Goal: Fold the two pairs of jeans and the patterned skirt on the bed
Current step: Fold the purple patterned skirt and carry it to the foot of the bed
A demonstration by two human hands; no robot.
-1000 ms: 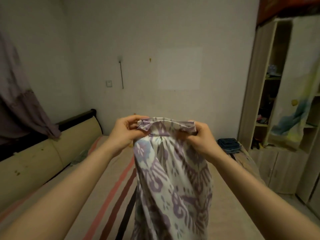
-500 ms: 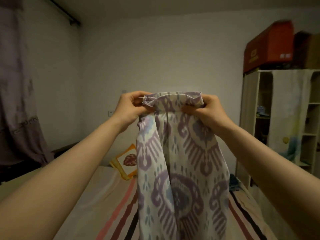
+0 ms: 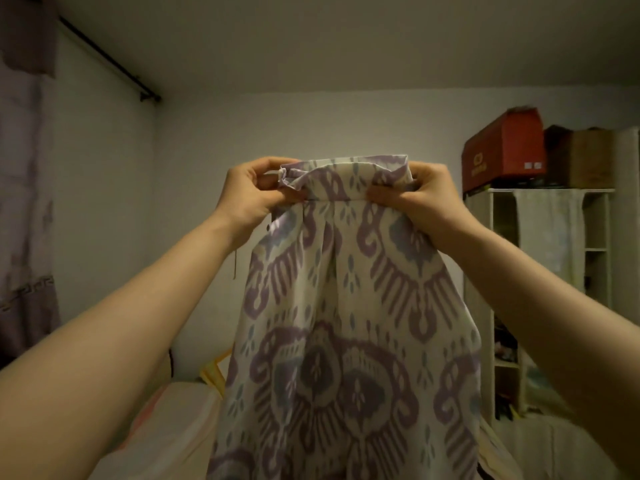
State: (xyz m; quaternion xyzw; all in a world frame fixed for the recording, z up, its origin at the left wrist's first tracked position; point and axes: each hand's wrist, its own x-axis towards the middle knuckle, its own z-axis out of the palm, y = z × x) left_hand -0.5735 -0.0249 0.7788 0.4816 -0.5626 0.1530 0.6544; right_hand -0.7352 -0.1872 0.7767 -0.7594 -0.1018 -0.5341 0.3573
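Note:
The patterned skirt (image 3: 349,323), white with purple and blue motifs, hangs straight down in front of me, held up high by its waistband. My left hand (image 3: 251,195) pinches the left end of the waistband. My right hand (image 3: 420,199) grips the right end. The cloth spreads wide below and hides most of the bed (image 3: 162,441). No jeans show in this view.
A curtain (image 3: 24,216) hangs at the left under a dark rod. A white shelf unit (image 3: 540,271) stands at the right with a red box (image 3: 502,150) and brown boxes on top. A yellow cushion edge (image 3: 216,368) peeks out left of the skirt.
Both hands have lifted the skirt higher, from chest height over the bed to up before the wall. The view has tilted upward, so the ceiling shows and the bed has dropped low.

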